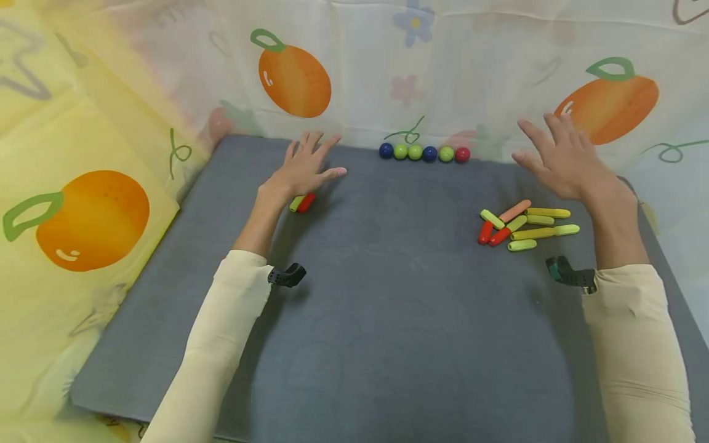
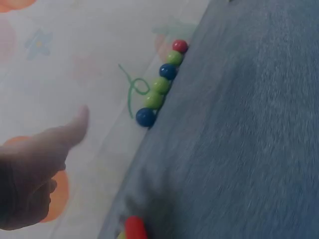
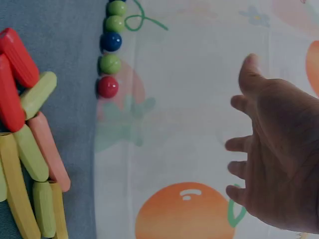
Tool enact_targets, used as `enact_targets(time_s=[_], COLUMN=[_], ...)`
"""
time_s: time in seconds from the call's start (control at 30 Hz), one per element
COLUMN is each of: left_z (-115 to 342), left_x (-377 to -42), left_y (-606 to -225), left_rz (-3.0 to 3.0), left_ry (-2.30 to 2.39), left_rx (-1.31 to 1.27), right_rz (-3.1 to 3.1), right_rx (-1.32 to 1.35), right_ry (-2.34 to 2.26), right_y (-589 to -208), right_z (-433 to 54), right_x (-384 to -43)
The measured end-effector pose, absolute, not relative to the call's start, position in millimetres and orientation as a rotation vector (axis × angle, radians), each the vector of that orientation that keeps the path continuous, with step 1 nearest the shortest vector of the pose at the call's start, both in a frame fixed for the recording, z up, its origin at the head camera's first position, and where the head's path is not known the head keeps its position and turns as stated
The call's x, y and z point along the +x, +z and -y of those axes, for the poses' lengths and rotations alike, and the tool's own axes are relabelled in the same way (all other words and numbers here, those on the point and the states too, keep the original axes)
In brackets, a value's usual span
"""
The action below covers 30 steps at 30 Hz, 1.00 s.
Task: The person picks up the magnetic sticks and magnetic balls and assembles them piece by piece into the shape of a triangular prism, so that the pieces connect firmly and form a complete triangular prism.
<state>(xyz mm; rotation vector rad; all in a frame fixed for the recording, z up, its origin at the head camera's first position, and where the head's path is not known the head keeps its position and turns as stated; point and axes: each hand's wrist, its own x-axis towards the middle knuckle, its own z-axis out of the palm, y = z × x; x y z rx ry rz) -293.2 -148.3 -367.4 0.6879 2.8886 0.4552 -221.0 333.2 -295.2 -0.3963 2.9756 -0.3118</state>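
My left hand (image 1: 301, 172), fingers spread and holding nothing, is raised over the left part of the grey table. Just below it in the head view lie a red stick (image 1: 306, 202) and a light green stick (image 1: 296, 203), side by side and partly hidden by the hand. At the far right, my right hand (image 1: 573, 157) is also raised with spread fingers and nothing in it. Nearest to it is a loose pile of short coloured sticks: a salmon stick (image 1: 515, 211), red sticks (image 3: 11, 94), yellow sticks (image 1: 547, 213) and light green sticks (image 1: 522, 245).
Along the table's (image 1: 376, 295) back edge runs a row of several small balls, including a dark blue ball (image 1: 386, 151), a green ball (image 1: 415, 152) and a red ball (image 1: 462, 154). Behind it hangs a fruit-patterned cloth (image 1: 360, 67), with a yellow part (image 1: 111, 141) at the left.
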Motion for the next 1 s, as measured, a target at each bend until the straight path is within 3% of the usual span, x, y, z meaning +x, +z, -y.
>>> enact_targets(time_s=[0.53,1.0], left_z=[43,53], left_x=[-343,-341], left_y=[-402,-422], left_rz=[-2.731,-2.932], left_ry=[0.596,0.479], left_rx=[0.873,0.608], right_rz=[-2.661,-2.749], right_rx=[-0.397,-0.555], right_ry=[-0.267,-0.245], right_y=[-342,-372], right_z=[-335,-335], right_x=[-137,-119])
